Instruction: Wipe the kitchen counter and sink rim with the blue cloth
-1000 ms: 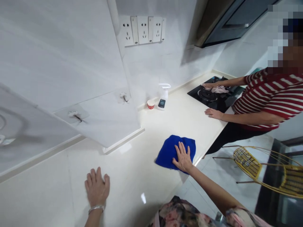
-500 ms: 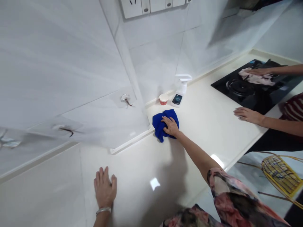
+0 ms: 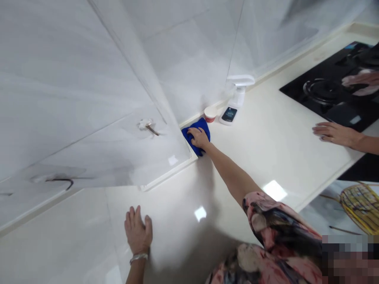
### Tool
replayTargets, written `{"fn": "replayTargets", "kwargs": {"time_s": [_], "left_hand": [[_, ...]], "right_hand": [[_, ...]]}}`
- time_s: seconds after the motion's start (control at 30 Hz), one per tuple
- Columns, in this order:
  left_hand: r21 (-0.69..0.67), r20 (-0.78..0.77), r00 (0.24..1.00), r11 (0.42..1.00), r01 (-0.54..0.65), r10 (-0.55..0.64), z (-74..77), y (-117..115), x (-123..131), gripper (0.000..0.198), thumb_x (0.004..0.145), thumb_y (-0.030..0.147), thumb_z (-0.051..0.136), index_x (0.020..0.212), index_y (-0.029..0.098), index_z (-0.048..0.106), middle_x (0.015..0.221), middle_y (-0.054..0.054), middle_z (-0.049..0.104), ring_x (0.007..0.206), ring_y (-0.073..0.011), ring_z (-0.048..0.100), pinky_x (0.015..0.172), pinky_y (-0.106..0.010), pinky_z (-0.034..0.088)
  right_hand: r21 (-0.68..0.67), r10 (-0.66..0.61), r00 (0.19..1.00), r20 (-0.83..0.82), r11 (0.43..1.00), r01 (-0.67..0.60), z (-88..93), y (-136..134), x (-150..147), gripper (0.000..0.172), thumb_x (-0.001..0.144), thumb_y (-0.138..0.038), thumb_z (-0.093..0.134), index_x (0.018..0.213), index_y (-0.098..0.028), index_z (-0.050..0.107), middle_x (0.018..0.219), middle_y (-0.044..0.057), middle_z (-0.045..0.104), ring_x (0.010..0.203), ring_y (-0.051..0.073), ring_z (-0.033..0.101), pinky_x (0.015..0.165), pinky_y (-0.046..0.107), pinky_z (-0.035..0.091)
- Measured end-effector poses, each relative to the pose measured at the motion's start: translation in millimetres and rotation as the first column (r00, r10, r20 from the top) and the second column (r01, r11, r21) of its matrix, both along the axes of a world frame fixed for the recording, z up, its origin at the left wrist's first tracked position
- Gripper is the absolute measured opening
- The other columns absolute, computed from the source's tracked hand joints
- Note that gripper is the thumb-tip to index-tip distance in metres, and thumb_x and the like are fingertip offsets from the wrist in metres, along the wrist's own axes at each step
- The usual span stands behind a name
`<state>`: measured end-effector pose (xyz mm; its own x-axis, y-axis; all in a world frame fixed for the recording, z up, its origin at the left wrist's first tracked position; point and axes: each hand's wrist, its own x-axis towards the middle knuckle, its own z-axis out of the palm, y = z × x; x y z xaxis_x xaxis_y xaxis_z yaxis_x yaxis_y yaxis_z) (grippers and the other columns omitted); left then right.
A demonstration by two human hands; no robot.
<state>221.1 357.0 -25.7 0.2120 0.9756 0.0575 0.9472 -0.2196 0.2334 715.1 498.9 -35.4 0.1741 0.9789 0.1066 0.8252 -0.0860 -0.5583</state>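
Cloth (image 3: 204, 124), held under the right hand's (image 3: 198, 138) bent fingers, has slid to the wall (image 3: 192, 79), so it now covers the counter (image 3: 266, 126) there; left hand (image 3: 138, 231) lies spread, holding nothing.

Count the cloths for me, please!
2: the blue cloth under the right hand, and a pink cloth on the stove, cut off by the picture's edge.

Clock positions from picture centre. Blue cloth (image 3: 204, 124), at centre: partly concealed beneath right hand (image 3: 199, 139). Spray bottle (image 3: 234, 105), two o'clock: label print too small to read. Co-worker's forearm (image 3: 370, 144), three o'clock: truncated by right edge; hob (image 3: 340, 100) likewise.
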Motion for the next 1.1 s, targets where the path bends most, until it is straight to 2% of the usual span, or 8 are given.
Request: {"fn": "replayTargets", "kwargs": {"time_s": [0.13,0.4,0.5,0.67,0.77,0.87,0.97,1.1], "left_hand": [[-0.001,0.004,1.000,1.000,-0.027,0.027,0.4,-0.2,4.8,0.064,0.103,0.044,0.038,0.157,0.009,0.046,0.169,-0.023,0.036,0.163,-0.0340,0.022,0.132,-0.056,0.019],[0.029,0.064,0.997,0.999,-0.041,0.039,-5.0,-3.0,9.1,0.065,0.103,0.044,0.039,0.157,0.008,0.047,0.170,-0.021,0.035,0.162,-0.0346,0.023,0.133,-0.056,0.017],[0.023,0.082,0.996,0.999,-0.046,0.044,-3.7,-1.8,11.5,0.067,0.102,0.044,0.038,0.157,0.008,0.048,0.171,-0.021,0.034,0.162,-0.0361,0.023,0.132,-0.057,0.017],[0.014,0.102,0.994,0.999,-0.041,0.039,-0.8,1.0,14.8,0.069,0.101,0.044,0.036,0.158,0.007,0.047,0.170,-0.023,0.035,0.162,-0.0378,0.023,0.131,-0.060,0.017],[-0.002,0.100,0.994,0.999,-0.036,0.036,1.8,1.9,16.9,0.070,0.101,0.045,0.035,0.158,0.007,0.046,0.171,-0.023,0.033,0.162,-0.0388,0.022,0.131,-0.060,0.016],[0.011,0.100,0.995,1.000,-0.019,0.018,5.3,1.2,18.9,0.071,0.101,0.046,0.033,0.158,0.005,0.046,0.170,-0.025,0.034,0.160,-0.0411,0.024,0.130,-0.062,0.019],[0.068,0.104,0.994,0.997,0.030,-0.037,5.8,1.0,19.0,0.069,0.101,0.044,0.035,0.157,0.004,0.047,0.168,-0.027,0.036,0.158,-0.0436,0.027,0.128,-0.065,0.023],[0.101,0.104,0.991,0.992,0.078,-0.089,-2.7,4.4,18.7,0.068,0.102,0.041,0.037,0.158,0.004,0.045,0.168,-0.029,0.034,0.158,-0.0455,0.026,0.126,-0.068,0.024]], "right_hand": [[-0.023,-0.045,0.995,0.083,0.999,0.048,0.4,-46.9,4.9,0.062,0.091,-0.021,0.047,0.152,-0.011,0.052,0.167,0.013,0.043,0.156,0.029,0.034,0.131,0.054,0.015],[-0.026,-0.155,0.947,0.282,0.985,0.169,-1.7,-201.2,-5.4,0.066,0.096,-0.033,0.042,0.158,-0.011,0.046,0.171,0.014,0.037,0.158,0.030,0.030,0.131,0.053,0.013],[-0.048,-0.151,0.944,0.293,0.984,0.172,0.7,-247.9,-37.2,0.069,0.095,-0.035,0.044,0.159,-0.009,0.044,0.171,0.015,0.035,0.159,0.030,0.029,0.131,0.053,0.011],[-0.064,-0.117,0.964,0.238,0.989,0.135,3.9,-310.1,-121.6,0.074,0.091,-0.037,0.053,0.159,-0.008,0.044,0.171,0.018,0.034,0.160,0.032,0.027,0.132,0.055,0.007],[-0.039,-0.029,0.982,0.189,0.999,0.037,1.6,-346.0,-167.7,0.078,0.090,-0.042,0.059,0.159,-0.009,0.044,0.171,0.019,0.033,0.161,0.032,0.025,0.133,0.056,0.005],[-0.016,0.100,0.985,0.139,0.995,-0.099,-1.6,-382.9,-188.7,0.072,0.091,-0.046,0.059,0.154,-0.013,0.049,0.169,0.016,0.038,0.160,0.029,0.027,0.134,0.054,0.007],[-0.017,0.143,0.984,0.110,0.990,-0.142,-3.5,-415.1,-173.3,0.061,0.092,-0.045,0.059,0.145,-0.016,0.056,0.166,0.014,0.045,0.157,0.027,0.034,0.134,0.052,0.013],[-0.037,-0.095,0.981,0.170,0.994,0.102,-2.3,-443.7,-103.7,0.053,0.091,-0.037,0.056,0.138,-0.015,0.060,0.164,0.016,0.046,0.156,0.029,0.036,0.132,0.056,0.016]]}}
